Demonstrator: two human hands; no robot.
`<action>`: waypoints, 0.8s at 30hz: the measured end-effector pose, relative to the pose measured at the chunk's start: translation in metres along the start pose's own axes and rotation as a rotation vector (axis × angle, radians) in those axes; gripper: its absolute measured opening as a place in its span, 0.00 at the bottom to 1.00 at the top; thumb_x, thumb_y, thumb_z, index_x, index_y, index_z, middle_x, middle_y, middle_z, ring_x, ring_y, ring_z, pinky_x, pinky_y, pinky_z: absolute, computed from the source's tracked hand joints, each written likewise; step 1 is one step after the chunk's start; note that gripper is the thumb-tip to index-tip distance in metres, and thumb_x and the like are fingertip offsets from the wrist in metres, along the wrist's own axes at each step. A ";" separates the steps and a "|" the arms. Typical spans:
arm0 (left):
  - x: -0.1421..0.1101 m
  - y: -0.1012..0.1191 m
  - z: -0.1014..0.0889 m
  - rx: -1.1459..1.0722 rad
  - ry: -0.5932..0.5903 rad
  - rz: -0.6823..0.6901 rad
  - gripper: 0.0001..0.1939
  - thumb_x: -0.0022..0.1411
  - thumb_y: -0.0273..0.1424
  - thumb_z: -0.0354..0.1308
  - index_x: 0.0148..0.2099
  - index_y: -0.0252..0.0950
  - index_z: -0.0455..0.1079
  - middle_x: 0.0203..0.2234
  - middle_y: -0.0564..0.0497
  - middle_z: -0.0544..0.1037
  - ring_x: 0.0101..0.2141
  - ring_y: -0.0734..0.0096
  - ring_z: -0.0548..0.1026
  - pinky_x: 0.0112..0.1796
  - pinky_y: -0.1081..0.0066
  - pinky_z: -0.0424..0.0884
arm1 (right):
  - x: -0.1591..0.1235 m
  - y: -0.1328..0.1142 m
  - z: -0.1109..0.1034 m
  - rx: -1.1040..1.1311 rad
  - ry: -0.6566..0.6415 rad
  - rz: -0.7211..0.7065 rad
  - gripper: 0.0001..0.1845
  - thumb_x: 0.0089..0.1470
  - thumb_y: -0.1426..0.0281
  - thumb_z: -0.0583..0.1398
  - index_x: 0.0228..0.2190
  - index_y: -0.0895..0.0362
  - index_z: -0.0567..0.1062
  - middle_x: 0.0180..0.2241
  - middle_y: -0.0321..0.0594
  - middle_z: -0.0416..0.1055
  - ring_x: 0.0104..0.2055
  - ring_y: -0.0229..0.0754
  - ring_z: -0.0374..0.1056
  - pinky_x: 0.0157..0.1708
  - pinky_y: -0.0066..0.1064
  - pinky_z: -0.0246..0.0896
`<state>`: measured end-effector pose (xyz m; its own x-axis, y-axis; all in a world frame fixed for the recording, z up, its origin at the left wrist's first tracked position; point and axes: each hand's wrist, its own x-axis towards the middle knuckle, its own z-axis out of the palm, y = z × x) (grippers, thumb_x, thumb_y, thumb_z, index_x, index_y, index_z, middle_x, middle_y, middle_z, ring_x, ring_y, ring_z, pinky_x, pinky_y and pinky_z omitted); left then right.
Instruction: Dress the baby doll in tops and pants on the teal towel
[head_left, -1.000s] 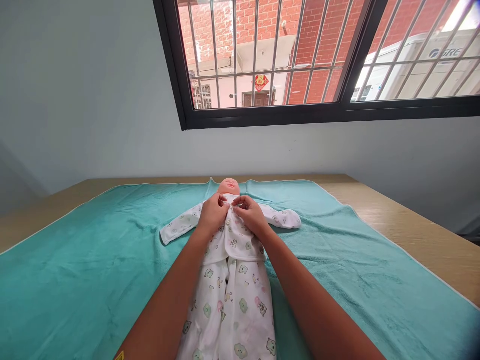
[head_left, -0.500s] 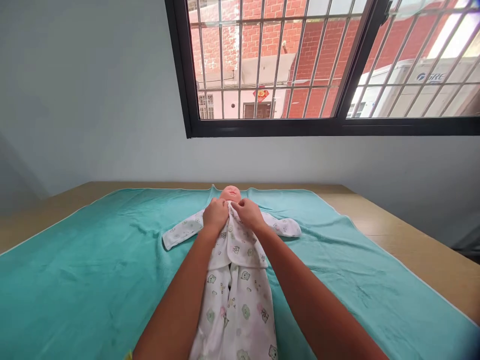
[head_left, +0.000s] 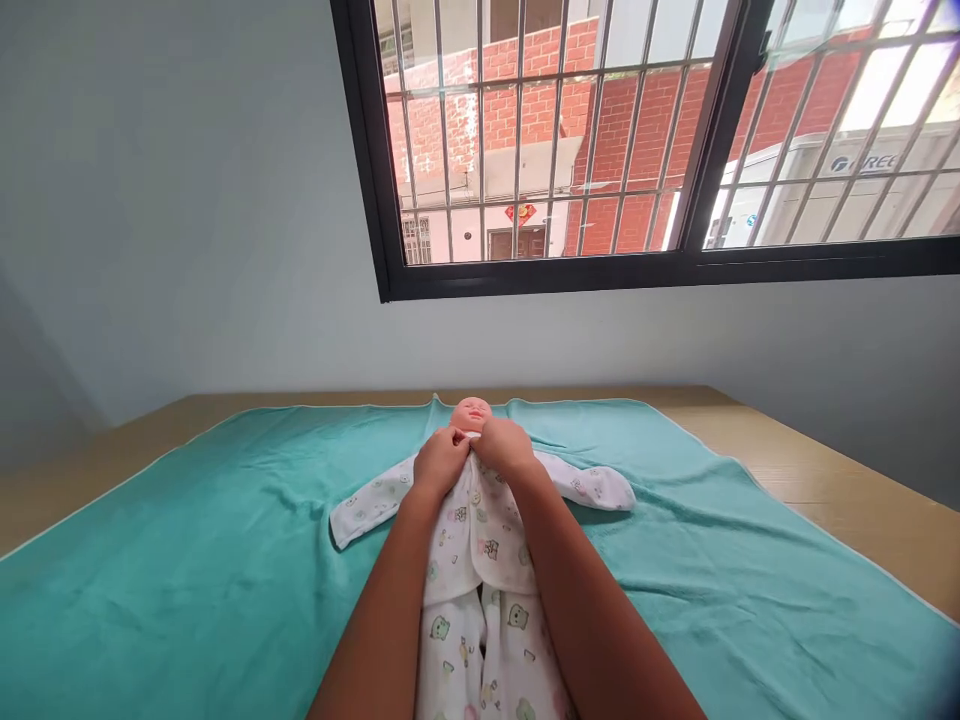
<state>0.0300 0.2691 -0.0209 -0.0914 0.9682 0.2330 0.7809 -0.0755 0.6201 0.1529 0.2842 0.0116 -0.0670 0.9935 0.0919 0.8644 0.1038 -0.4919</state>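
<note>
A baby doll (head_left: 471, 412) lies on its back on a teal towel (head_left: 187, 560), head toward the wall. It wears a white printed sleepsuit (head_left: 480, 540), sleeves spread to both sides. My left hand (head_left: 441, 462) and my right hand (head_left: 507, 447) are side by side at the doll's neck. Each pinches the sleepsuit's front edge just under the chin, fingers closed on the cloth. My forearms cover part of the suit's body and legs.
The towel covers most of a wooden table (head_left: 832, 480) that stands against a grey wall. Bare wood shows at the right and far left. A barred window (head_left: 600, 150) sits above, with brick buildings outside.
Both hands have moved up the doll's chest from mid-front to the collar and drawn closer together. The camera has tilted, so the doll sits lower in view.
</note>
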 end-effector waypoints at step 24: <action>-0.005 0.012 -0.004 -0.299 0.094 -0.053 0.06 0.61 0.30 0.53 0.32 0.37 0.67 0.33 0.47 0.77 0.35 0.66 0.72 0.36 0.70 0.62 | 0.010 0.015 0.014 0.938 -0.048 0.055 0.05 0.40 0.74 0.58 0.16 0.59 0.69 0.12 0.32 0.60 0.16 0.31 0.54 0.16 0.22 0.47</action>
<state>0.0375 0.2621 -0.0114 -0.1943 0.9475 0.2539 0.5588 -0.1058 0.8225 0.1585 0.2962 -0.0073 -0.0766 0.9968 0.0217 0.1140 0.0304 -0.9930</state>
